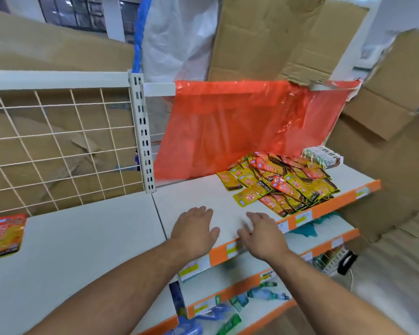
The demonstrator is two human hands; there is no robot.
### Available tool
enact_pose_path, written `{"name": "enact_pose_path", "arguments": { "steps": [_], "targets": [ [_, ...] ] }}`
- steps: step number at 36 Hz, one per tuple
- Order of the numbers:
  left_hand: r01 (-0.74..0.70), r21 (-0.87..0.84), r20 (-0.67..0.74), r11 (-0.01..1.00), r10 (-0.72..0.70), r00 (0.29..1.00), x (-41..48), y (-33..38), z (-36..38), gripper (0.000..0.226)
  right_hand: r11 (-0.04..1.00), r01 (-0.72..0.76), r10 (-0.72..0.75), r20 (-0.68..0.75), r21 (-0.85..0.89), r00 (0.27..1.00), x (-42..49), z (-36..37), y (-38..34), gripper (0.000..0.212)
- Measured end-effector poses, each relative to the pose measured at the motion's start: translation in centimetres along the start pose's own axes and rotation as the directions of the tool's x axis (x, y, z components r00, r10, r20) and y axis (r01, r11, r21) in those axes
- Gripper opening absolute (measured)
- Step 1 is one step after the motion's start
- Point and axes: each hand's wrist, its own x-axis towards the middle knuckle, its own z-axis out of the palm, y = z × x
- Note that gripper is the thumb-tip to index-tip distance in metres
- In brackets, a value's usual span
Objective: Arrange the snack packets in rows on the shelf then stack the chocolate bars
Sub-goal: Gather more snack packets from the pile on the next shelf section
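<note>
Both hands, left [194, 232] and right [264, 234], are empty, fingers spread; we'd pull snack packets [279, 183] from center-right onto the bare shelf [191, 197], one row first.

Nothing legible — print on snack packets [281, 182], price tags [302, 217] blurred.

Your white shelf [194, 199] runs across the middle of the frame, with an orange price strip [334, 206] along its front edge. Right of centre lies a loose heap of yellow and red snack packets [281, 187] — overlapping at all angles. Just behind it, further right, sit the chocolate bars [323, 157]. At the left edge lies a larger red-and-yellow packet [4, 234] — on the adjoining board.
</note>
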Motion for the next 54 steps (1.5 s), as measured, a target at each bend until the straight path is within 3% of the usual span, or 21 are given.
{"name": "enact_pose_path", "arguments": {
  "steps": [6, 12, 16, 22, 28, 34, 36, 40, 44, 47, 54],
  "targets": [
    [-0.045, -0.012, 0.010, 0.999, 0.045, 0.999, 6.5, 0.5, 1.0, 0.054, 0.996, 0.011, -0.011, 0.001, -0.087, 1.000, 4.4, -0.9, 1.8, 0.056],
    [-0.102, -0.046, 0.021, 0.994, 0.103, 0.994, 12.3, 0.5, 1.9, 0.052, 0.988, 0.030, -0.034, -0.027, -0.154, 0.999, 9.4, -1.6, 3.0, 0.026],
    [-0.143, -0.043, 0.026, 0.989, 0.144, 0.989, 15.5, 0.3, 2.4, 0.053, 0.987, 0.071, -0.077, -0.036, -0.144, 0.996, 11.6, -1.5, 3.2, 0.043],
    [-0.174, -0.023, 0.046, 0.985, 0.175, 0.984, 19.3, -0.1, 3.4, 0.054, 0.974, 0.103, -0.112, -0.036, -0.202, 0.993, 14.0, -1.6, 2.8, 0.047],
    [-0.179, 0.007, 0.181, 0.984, 0.175, 0.968, 21.4, -0.6, 4.1, 0.060, 0.953, 0.150, -0.123, 0.115, -0.262, 0.986, 15.7, -2.0, 2.8, 0.064],
    [-0.181, 0.149, 0.025, 0.972, 0.179, 0.984, 21.0, -0.6, 3.7, 0.046, 0.921, 0.221, -0.156, 0.214, -0.321, 0.964, 17.1, -1.5, 3.1, 0.062],
    [-0.162, 0.155, 0.032, 0.975, 0.159, 0.987, 20.4, -0.8, 4.0, 0.038, 0.908, 0.247, -0.172, 0.237, -0.338, 0.956, 17.5, -1.3, 3.0, 0.056],
    [-0.118, 0.073, 0.107, 0.990, 0.110, 0.988, 19.2, -1.3, 4.4, 0.043, 0.874, 0.314, -0.230, 0.253, -0.370, 0.940, 17.7, -1.2, 2.8, 0.033],
    [-0.112, 0.148, -0.009, 0.983, 0.114, 0.993, 18.5, -0.6, 3.7, 0.043, 0.864, 0.374, -0.295, 0.261, -0.339, 0.919, 17.3, -1.2, 3.4, 0.038],
    [-0.040, -0.040, 0.064, 0.998, 0.042, 0.997, 17.9, -0.1, 4.0, 0.034, 0.855, 0.406, -0.329, 0.267, -0.322, 0.906, 16.9, -1.3, 3.6, 0.042],
    [0.078, -0.180, -0.141, 0.981, -0.104, 0.985, 15.5, 0.3, 3.7, 0.012, 0.833, 0.454, -0.381, 0.267, -0.316, 0.885, 15.9, -1.2, 3.9, 0.050]
  ]
}}
